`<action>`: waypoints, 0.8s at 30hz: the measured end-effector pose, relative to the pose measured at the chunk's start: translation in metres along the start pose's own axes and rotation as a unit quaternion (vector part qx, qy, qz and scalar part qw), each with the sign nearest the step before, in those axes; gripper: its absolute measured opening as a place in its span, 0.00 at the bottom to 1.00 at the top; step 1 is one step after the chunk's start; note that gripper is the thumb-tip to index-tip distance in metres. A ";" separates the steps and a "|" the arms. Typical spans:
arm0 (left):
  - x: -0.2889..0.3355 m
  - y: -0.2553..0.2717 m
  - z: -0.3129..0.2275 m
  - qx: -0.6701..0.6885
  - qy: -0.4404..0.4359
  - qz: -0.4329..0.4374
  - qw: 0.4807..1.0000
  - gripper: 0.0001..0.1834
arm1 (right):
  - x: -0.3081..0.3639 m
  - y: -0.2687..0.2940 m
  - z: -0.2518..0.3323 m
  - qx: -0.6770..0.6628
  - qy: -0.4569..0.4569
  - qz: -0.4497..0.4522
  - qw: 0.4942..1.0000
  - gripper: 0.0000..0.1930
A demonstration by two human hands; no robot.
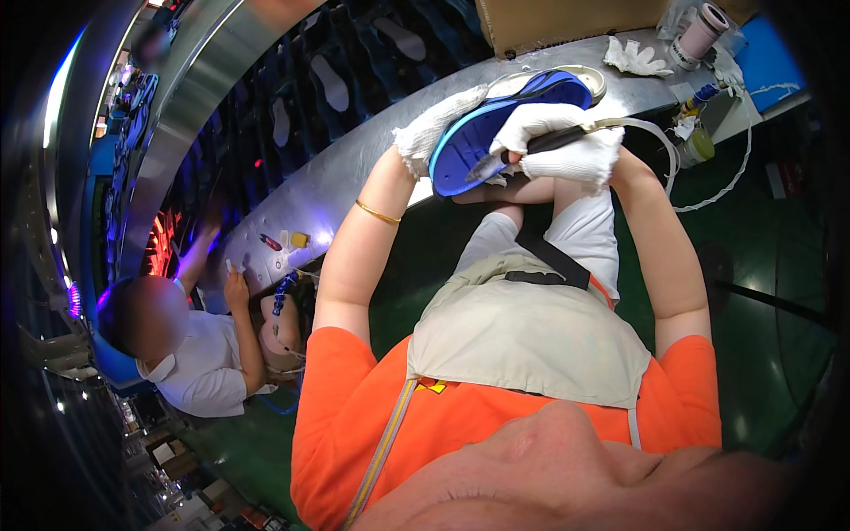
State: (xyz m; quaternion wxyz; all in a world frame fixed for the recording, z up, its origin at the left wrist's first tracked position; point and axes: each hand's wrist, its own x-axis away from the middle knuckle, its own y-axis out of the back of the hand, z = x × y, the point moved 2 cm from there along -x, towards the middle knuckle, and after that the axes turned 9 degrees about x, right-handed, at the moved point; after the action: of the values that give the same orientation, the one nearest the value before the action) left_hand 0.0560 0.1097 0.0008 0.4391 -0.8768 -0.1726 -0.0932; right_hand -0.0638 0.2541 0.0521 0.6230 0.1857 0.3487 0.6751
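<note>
A blue slipper (453,157) with a light blue edge is tilted above my lap, close to the bench's near edge. My left hand (445,122), in a white knitted glove, grips its far left side; the fingers are partly hidden behind it. My right hand (567,155), also gloved in white, is closed round a pen-shaped tool (556,140) with a dark handle and a pale hose. The tool's grey tip points down-left over the slipper's inner sole; whether it touches, I cannot tell. A cream shoe sole (591,81) lies just behind the slipper.
A metal bench (354,159) curves along a conveyor carrying several shoe soles (329,82). A cardboard box (567,22), a spare white glove (636,58) and a pink tumbler (699,37) stand at the back. The hose (671,142) hangs at right. A co-worker (208,354) sits at left.
</note>
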 end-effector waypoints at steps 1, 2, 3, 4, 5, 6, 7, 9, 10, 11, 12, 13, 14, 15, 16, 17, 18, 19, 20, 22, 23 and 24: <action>0.001 -0.002 -0.001 0.001 0.009 0.013 1.000 0.19 | -0.001 0.001 -0.003 0.010 -0.014 0.018 1.000 0.13; 0.003 -0.007 -0.004 0.003 0.019 0.026 0.999 0.19 | -0.002 0.002 -0.006 0.021 -0.028 0.036 0.999 0.12; 0.005 -0.008 -0.006 0.004 0.026 0.037 0.999 0.18 | -0.004 0.003 -0.010 0.032 -0.040 0.056 0.997 0.11; 0.002 0.000 -0.004 -0.002 -0.001 -0.003 1.000 0.19 | -0.001 0.009 -0.016 0.016 -0.044 0.055 0.997 0.11; 0.004 0.000 -0.005 -0.013 -0.007 -0.006 1.000 0.20 | 0.002 0.014 -0.019 0.000 -0.048 0.054 0.997 0.10; 0.005 0.001 -0.005 -0.024 -0.011 -0.006 1.000 0.21 | 0.004 0.023 -0.016 0.045 -0.092 0.078 0.992 0.10; 0.007 0.001 -0.006 -0.035 -0.016 -0.007 0.999 0.22 | 0.008 0.026 -0.011 0.044 -0.087 0.069 0.993 0.07; 0.005 0.005 -0.002 0.041 -0.010 0.025 0.999 0.27 | 0.010 0.023 -0.005 -0.107 -0.093 0.008 0.990 0.07; 0.007 0.001 0.003 0.090 -0.020 0.049 0.995 0.28 | 0.010 0.020 -0.001 -0.195 -0.093 -0.015 0.976 0.06; 0.007 -0.003 0.008 0.139 -0.030 0.073 0.987 0.30 | 0.014 0.012 0.000 -0.330 -0.148 -0.040 0.932 0.07; 0.005 -0.004 0.013 0.187 -0.031 0.091 0.978 0.35 | 0.013 0.001 -0.002 -0.181 -0.029 -0.084 0.979 0.07; 0.005 -0.004 0.014 0.264 -0.011 0.199 0.944 0.38 | 0.013 -0.009 0.002 -0.189 -0.056 -0.100 0.975 0.08; 0.005 -0.002 0.016 0.257 -0.068 0.162 0.950 0.39 | 0.013 -0.019 0.005 -0.199 -0.082 -0.116 0.970 0.09; 0.003 -0.002 0.018 0.249 -0.121 0.126 0.953 0.39 | 0.014 -0.028 0.008 -0.207 -0.110 -0.136 0.963 0.10; 0.002 -0.001 0.018 0.234 -0.156 0.087 0.956 0.40 | 0.015 -0.037 0.016 -0.207 -0.100 -0.123 0.965 0.10; 0.005 0.006 0.018 0.255 -0.152 0.135 0.945 0.41 | 0.015 -0.041 0.021 -0.206 -0.091 -0.111 0.968 0.09; 0.005 0.007 0.020 0.248 -0.153 0.138 0.947 0.39 | 0.015 -0.038 0.023 -0.134 -0.019 -0.131 0.982 0.09; 0.006 0.007 0.024 0.241 -0.154 0.141 0.948 0.38 | 0.014 -0.035 0.021 -0.192 -0.063 -0.108 0.973 0.08; 0.009 0.005 0.027 0.244 -0.162 0.137 0.946 0.37 | 0.013 -0.029 0.021 -0.249 -0.106 -0.083 0.959 0.08; 0.010 0.002 0.030 0.220 -0.192 0.116 0.949 0.34 | 0.012 -0.030 0.017 -0.423 -0.148 -0.128 0.885 0.07; 0.008 0.008 0.034 0.210 -0.214 0.069 0.951 0.33 | 0.009 -0.024 0.014 -0.349 -0.131 -0.159 0.914 0.07; 0.008 0.003 0.037 0.223 -0.216 0.047 0.949 0.32 | 0.007 -0.022 0.015 -0.253 -0.115 -0.193 0.941 0.05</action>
State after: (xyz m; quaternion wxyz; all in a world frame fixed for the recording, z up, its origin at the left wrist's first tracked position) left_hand 0.0653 0.1391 -0.0206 0.5795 -0.7627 -0.2385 0.1597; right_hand -0.0390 0.2641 0.0457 0.8037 0.0274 0.1214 0.5819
